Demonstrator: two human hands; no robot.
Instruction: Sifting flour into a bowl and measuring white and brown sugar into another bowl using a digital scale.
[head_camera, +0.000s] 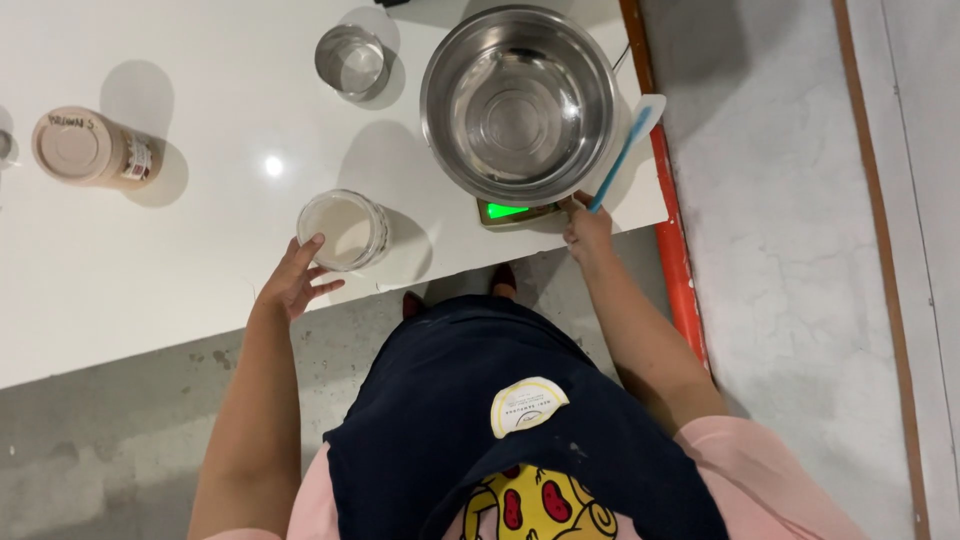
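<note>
My left hand (296, 278) reaches to a clear glass jar (343, 230) of white powder near the table's front edge; its fingertips touch the jar's side, fingers spread. My right hand (586, 229) is at the front corner of a small kitchen scale (512, 212) with a lit green display, fingers pinched against it. A large empty steel bowl (518, 103) sits on the scale. A spatula (622, 150) with a blue handle and white blade lies on the table just right of the bowl, its handle end close to my right hand.
A small steel cup (351, 62) stands behind the jar. A lidded beige tub (90, 147) lies at the left on the white table (150, 270). An orange strip (668, 200) runs along the table's right edge; grey concrete floor (800, 250) lies beyond.
</note>
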